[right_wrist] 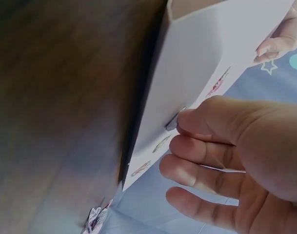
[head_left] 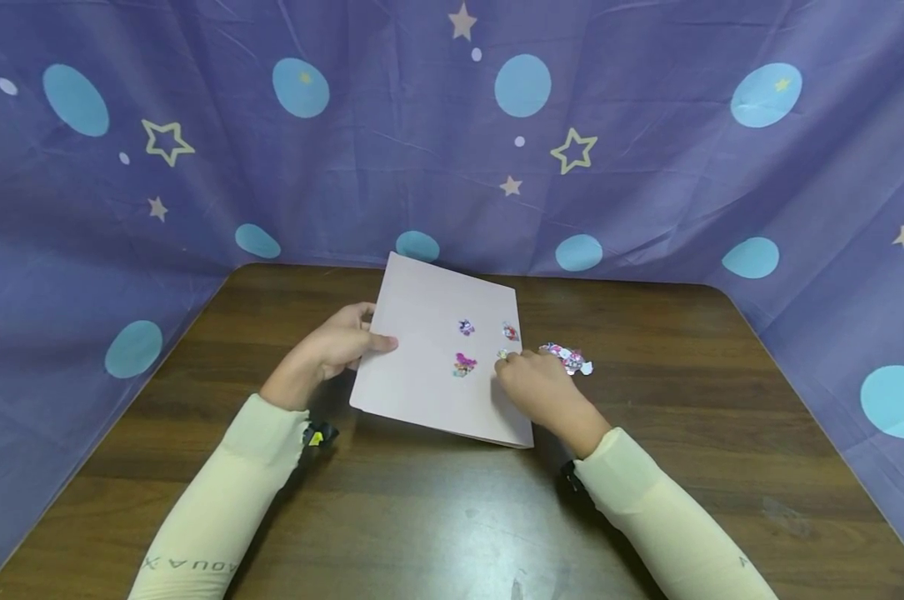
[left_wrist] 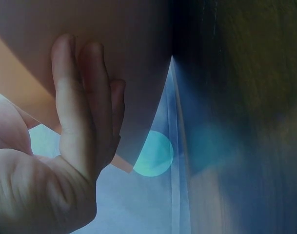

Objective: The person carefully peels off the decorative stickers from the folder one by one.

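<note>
A white cardboard folder (head_left: 429,350) is propped at a slant above the table. My left hand (head_left: 344,340) grips its left edge, the thumb on the front and the fingers (left_wrist: 72,92) spread against the back. Several small colourful stickers are on its face, among them a purple one (head_left: 466,327), a pink one (head_left: 463,365) and a red one (head_left: 510,332). At the lower right of the face, my right hand (head_left: 537,383) pinches a small sticker (right_wrist: 172,122) between thumb and forefinger, against the surface. The forefinger is mostly hidden behind the thumb.
A loose pile of stickers (head_left: 567,358) lies on the brown wooden table (head_left: 676,400), just right of the folder. Behind the table hangs a purple curtain (head_left: 422,150) with stars and blue dots. Each wrist wears a dark device.
</note>
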The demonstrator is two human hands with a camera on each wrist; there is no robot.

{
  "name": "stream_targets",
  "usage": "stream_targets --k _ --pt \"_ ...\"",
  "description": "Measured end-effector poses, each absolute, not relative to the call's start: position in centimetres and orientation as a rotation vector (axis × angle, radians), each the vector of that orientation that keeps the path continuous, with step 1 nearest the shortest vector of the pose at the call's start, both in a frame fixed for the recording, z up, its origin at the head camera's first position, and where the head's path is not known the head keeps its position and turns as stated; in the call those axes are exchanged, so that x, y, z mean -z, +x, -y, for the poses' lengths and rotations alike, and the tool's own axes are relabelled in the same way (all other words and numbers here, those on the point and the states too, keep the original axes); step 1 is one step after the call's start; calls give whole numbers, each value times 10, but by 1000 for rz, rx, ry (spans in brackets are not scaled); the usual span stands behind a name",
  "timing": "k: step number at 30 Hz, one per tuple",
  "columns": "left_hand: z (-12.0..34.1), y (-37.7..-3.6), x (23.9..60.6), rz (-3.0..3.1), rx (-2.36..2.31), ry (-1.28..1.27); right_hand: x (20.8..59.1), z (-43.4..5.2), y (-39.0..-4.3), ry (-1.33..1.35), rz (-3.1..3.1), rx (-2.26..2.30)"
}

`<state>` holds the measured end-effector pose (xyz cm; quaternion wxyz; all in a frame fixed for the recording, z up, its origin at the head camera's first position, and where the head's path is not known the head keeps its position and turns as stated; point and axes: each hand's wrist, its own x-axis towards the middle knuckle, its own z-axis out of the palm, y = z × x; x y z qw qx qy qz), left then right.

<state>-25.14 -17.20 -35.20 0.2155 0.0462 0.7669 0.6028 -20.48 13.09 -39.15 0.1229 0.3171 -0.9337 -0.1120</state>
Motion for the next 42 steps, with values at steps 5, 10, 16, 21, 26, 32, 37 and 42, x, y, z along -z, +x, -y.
stream_targets --k 5,10,16,21,26,32,37,42 --pt "172 -251 352 -2130 -1660 136 395 -131 -204 924 2682 307" --pt "173 -251 352 -2133 -1650 141 398 -133 -205 927 2670 263" --pt "173 -252 352 -2134 -1649 134 395 -133 -207 929 2791 198" --pt "174 -252 353 -2133 -1647 128 390 -135 -208 935 2941 88" --pt "173 -252 353 -2132 -1649 134 387 -139 -212 914 3069 -106" --pt "173 -252 352 -2128 -1653 134 386 -143 -214 951 3089 -250" --pt "173 -252 352 -2128 -1648 129 388 -144 -216 988 3071 -249" --pt "172 -252 352 -2125 -1647 122 388 -145 -217 974 3055 -294"
